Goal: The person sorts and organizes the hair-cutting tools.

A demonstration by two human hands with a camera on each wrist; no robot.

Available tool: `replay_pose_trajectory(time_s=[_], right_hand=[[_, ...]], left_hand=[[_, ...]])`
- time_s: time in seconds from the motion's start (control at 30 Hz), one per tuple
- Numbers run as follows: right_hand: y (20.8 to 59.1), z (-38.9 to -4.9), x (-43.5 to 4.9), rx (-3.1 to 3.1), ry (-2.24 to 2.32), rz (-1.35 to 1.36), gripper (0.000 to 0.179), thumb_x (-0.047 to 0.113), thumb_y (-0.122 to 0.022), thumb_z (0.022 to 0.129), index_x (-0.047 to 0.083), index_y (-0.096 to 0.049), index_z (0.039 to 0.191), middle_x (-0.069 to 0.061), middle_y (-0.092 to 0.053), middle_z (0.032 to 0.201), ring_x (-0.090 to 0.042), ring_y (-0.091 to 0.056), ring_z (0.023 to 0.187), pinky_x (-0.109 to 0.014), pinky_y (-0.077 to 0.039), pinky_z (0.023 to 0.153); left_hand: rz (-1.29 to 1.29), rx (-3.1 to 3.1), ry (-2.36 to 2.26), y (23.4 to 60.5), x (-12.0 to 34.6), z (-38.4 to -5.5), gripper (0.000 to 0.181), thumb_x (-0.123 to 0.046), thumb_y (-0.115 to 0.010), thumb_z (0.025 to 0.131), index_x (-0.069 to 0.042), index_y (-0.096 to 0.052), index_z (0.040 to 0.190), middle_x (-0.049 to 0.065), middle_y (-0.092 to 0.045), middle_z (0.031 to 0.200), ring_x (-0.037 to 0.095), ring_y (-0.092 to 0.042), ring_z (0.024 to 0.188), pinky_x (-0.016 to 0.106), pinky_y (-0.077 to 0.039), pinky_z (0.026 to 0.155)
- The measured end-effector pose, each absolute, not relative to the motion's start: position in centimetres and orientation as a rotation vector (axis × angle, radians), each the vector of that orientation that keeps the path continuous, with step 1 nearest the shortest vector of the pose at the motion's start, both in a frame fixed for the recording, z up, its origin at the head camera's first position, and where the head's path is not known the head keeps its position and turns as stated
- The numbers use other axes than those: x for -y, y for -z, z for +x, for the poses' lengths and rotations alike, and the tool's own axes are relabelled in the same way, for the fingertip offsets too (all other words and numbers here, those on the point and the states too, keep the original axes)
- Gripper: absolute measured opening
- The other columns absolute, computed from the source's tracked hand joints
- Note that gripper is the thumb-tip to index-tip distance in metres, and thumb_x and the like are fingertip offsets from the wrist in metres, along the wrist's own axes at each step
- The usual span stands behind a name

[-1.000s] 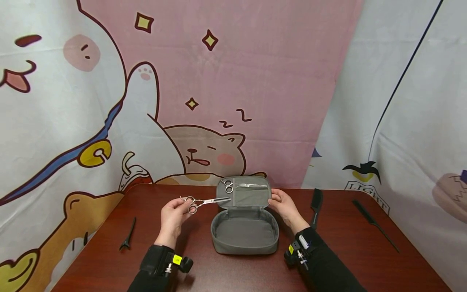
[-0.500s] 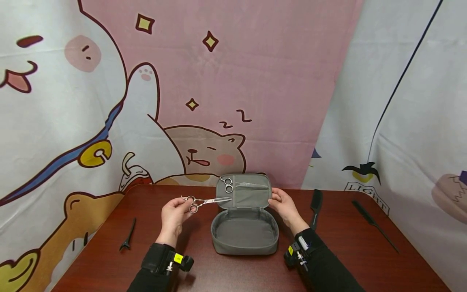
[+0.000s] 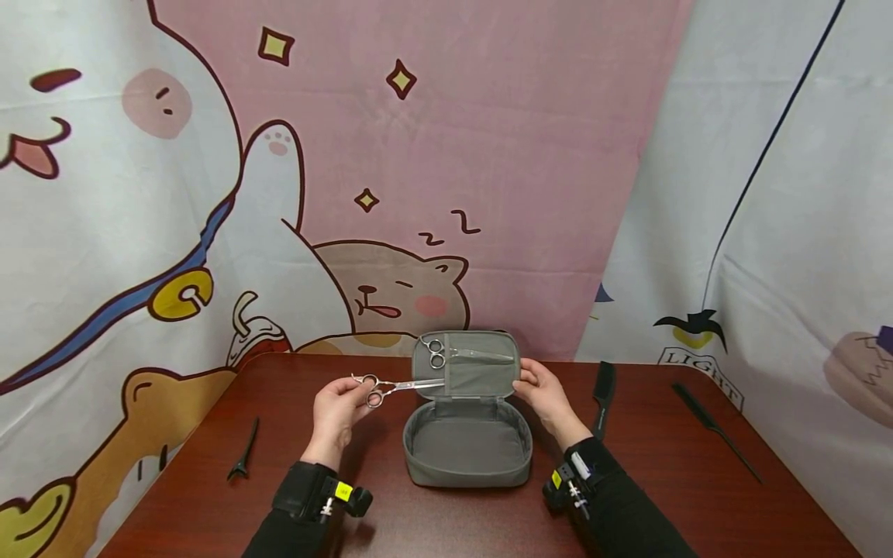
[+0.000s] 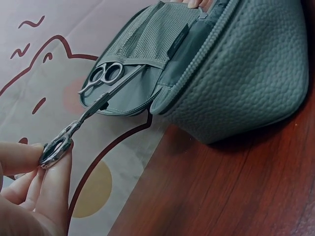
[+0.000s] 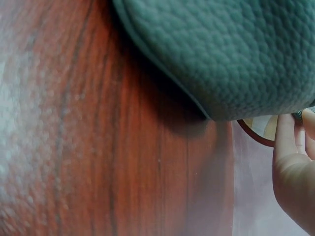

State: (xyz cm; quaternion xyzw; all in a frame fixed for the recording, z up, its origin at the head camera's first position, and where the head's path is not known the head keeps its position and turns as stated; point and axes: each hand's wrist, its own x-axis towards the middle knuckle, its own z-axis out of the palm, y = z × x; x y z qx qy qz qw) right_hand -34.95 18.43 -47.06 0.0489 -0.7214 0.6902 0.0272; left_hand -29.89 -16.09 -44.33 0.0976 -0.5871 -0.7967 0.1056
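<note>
Blade tips: the pair of slim silver metal scissors (image 3: 405,385) meets the edge of the grey mesh pocket (image 3: 481,380) near the middle of the frame — whether the points are inside it, I cannot tell. They could snag in the weave if they met it at a slant.
Finger loop: the left hand (image 3: 335,411), left of centre, pinches the scissors' handle between thumb and fingers; held so far back, the blades could swing off line if the pinch slackened.
Second pair: other silver metal scissors (image 3: 436,354) sit just above, loops out, blades behind the mesh; metal could catch on metal if the two came together.
Raised lid: the right hand (image 3: 546,395) grips the right edge of the grey rounded lid (image 3: 424,368); if that hold eased, the lid could tip (it seems to hang on one hinge strip) and carry the pocket away.
Held scissors: shiny, slender, blades together, nearly level and pointing right — a small curved finger rest at the left end.
Case body: pebbled grey, leather-like, oval (image 3: 469,474), lower centre, on the reddish-brown wood-grain table (image 3: 391,519).
Black tools: a small clip (image 3: 244,453) lower left, a broad comb (image 3: 605,387) right, a thin tail comb (image 3: 711,418) far right.
</note>
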Motion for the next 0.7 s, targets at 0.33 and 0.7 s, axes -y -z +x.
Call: replay_pose_trajectory(time_s=[0.33, 0.7], right_hand=[[46.9, -34.6, -18.6, 2.235, -2.133, 0.169, 0.042, -0.009, -0.055, 0.096, -0.006, -0.048, 0.137, -0.008, -0.065, 0.104, -0.01, -0.061, 0.089, -0.037, -0.051, 0.091], [46.8, -34.5, -18.4, 2.241, -2.121, 0.163, 0.042, -0.01, -0.055, 0.096, -0.006, -0.048, 0.137, -0.014, -0.064, 0.109, -0.011, -0.062, 0.09, -0.035, -0.052, 0.089]], left_hand=[[0.275, 1.698, 2.393, 44.5, 15.8, -30.5, 0.016, 0.011, -0.066, 0.088, 0.0, -0.06, 0.078, 0.004, -0.064, 0.086, 0.014, -0.067, 0.064, 0.031, -0.058, 0.063], [0.307, 1.947, 2.095, 45.5, 15.5, -31.5, 0.005, 0.004, -0.074, 0.084, 0.006, -0.069, 0.085, 0.01, -0.067, 0.09, 0.012, -0.067, 0.066, 0.027, -0.056, 0.06]])
